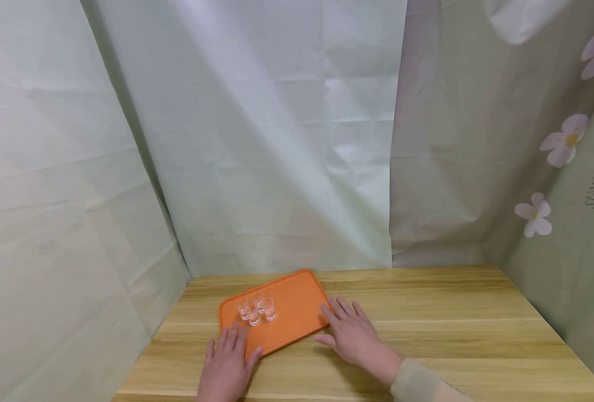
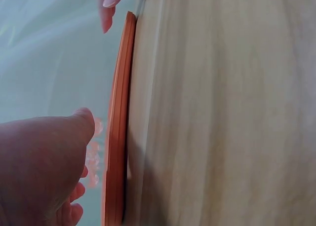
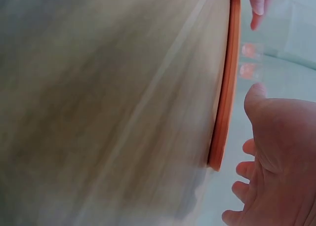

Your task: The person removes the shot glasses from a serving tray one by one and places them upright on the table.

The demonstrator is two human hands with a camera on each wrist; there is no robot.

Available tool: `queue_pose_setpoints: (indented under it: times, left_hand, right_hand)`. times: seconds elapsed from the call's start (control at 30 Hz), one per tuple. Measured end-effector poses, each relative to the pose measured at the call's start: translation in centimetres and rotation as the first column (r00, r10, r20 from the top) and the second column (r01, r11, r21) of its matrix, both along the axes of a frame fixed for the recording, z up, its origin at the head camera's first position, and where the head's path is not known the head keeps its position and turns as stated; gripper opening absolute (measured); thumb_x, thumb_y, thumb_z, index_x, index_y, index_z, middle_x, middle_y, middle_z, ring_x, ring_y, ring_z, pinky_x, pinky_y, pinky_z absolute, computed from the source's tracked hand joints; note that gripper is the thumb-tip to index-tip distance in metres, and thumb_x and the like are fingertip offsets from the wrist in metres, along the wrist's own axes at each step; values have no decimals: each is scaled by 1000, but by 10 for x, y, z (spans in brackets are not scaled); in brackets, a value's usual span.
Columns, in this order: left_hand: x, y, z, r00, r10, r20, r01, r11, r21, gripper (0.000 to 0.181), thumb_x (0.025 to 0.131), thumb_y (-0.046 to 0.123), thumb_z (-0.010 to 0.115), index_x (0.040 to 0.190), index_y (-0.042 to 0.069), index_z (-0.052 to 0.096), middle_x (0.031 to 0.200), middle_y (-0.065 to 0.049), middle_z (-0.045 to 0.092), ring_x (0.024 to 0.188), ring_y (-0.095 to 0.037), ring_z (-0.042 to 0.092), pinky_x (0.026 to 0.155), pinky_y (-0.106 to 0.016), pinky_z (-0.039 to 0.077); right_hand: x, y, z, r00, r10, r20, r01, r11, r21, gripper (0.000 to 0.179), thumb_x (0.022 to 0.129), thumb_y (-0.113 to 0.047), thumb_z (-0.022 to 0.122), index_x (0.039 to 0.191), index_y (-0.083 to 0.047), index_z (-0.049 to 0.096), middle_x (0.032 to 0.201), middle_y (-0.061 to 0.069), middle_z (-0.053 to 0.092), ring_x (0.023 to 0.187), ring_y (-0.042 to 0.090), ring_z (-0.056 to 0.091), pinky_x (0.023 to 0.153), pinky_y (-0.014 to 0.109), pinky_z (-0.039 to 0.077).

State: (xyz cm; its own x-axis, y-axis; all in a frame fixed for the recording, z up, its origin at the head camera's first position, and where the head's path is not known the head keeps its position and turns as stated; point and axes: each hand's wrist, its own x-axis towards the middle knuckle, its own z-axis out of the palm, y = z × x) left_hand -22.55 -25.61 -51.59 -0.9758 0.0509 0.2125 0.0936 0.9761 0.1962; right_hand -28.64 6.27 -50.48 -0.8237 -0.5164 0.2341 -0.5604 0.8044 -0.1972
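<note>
An orange tray [image 1: 297, 310] lies flat and at an angle on the wooden table. Several small clear shot glasses [image 1: 269, 310] stand upright in a cluster on its left half. At the tray's near left corner is my left hand [image 1: 226, 357], fingers extended and thumb spread. My right hand [image 1: 354, 334] is beside the tray's right end, its fingers spread near the rim. Both wrist views show the tray's edge close to the thumbs, and neither hand grips anything. Whether the fingertips touch the tray cannot be told.
The wooden table [image 1: 453, 329] extends to the right of the tray. Pale fabric walls [image 1: 277, 139] hang behind and on both sides, and the right one carries printed flowers [image 1: 534, 215] and lettering. The tray's far corner is near the back wall.
</note>
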Motion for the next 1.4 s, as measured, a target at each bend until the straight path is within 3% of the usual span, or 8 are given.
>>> queue_pose_setpoints:
  times: [0.17, 0.4, 0.53, 0.77, 1.17, 1.4]
  left_hand:
    - [-3, -5, -1, 1000, 12, 9, -12, 1000, 3, 74, 113, 52, 57, 159, -6, 52, 168, -31, 42, 158, -55, 33, 125, -80, 22]
    - [-8, -11, -1, 999, 35, 33, -35, 999, -4, 73, 114, 50, 57, 158, -7, 52, 166, -35, 41, 157, -57, 33, 125, -80, 22]
    - [-10, -13, 0, 998, 50, 29, -50, 999, -12, 71, 113, 49, 59, 155, -8, 55, 162, -40, 44, 153, -61, 35, 124, -78, 27]
    - [-12, -15, -2, 996, 67, 52, -66, 998, -22, 73, 113, 51, 59, 152, -11, 56, 159, -43, 45, 150, -65, 36, 123, -77, 30]
    - [-13, -13, -4, 986, 140, 89, -137, 990, -35, 80, 110, 56, 60, 150, -13, 55, 158, -47, 41, 150, -65, 35, 124, -76, 29]
    - [-12, -15, -5, 987, 141, 81, -137, 989, -54, 82, 109, 58, 61, 148, -14, 56, 156, -47, 44, 149, -65, 38, 123, -76, 31]
  right_hand:
    - [-3, 0, -2, 998, 8, 66, -7, 1000, -11, 75, 111, -58, 57, 167, -9, 48, 175, 17, 40, 161, 41, 36, 129, 67, 29]
    - [-10, 1, -13, 999, 36, 26, -36, 999, 2, 78, 111, -64, 50, 165, -8, 51, 172, 20, 44, 157, 43, 42, 125, 69, 36]
    - [-10, -1, -9, 996, 37, 77, -37, 999, -1, 77, 111, -62, 53, 165, -7, 51, 172, 21, 43, 159, 42, 40, 127, 68, 33]
    - [-12, -1, -12, 996, 27, 82, -32, 997, 70, 83, 110, -69, 48, 166, -8, 50, 172, 21, 43, 159, 41, 40, 126, 66, 36]
    - [-7, -3, -2, 990, 10, 142, -24, 995, 94, 83, 107, -64, 60, 166, -6, 50, 174, 22, 39, 160, 41, 38, 127, 64, 36]
    - [-8, -4, -3, 988, -4, 157, -12, 995, 99, 81, 106, -63, 63, 166, -10, 51, 175, 19, 39, 161, 38, 37, 128, 61, 35]
